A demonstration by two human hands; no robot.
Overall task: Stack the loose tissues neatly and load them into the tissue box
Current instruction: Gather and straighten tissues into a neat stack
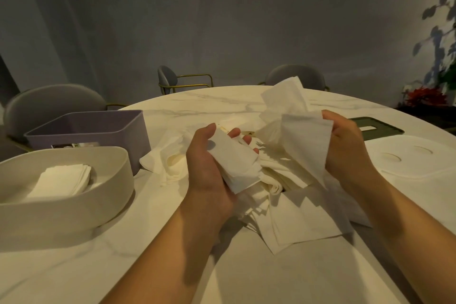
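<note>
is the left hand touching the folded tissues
Touching. The head view shows the left hand gripping the folded tissues, with the thumb on their near side and the fingertips showing past their far edge.

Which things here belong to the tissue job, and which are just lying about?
Job: left hand, folded stack, right hand, loose tissue, tissue pile, white box, probably white lid.
Lying about: purple box, green lid, chairs, plant.
</note>
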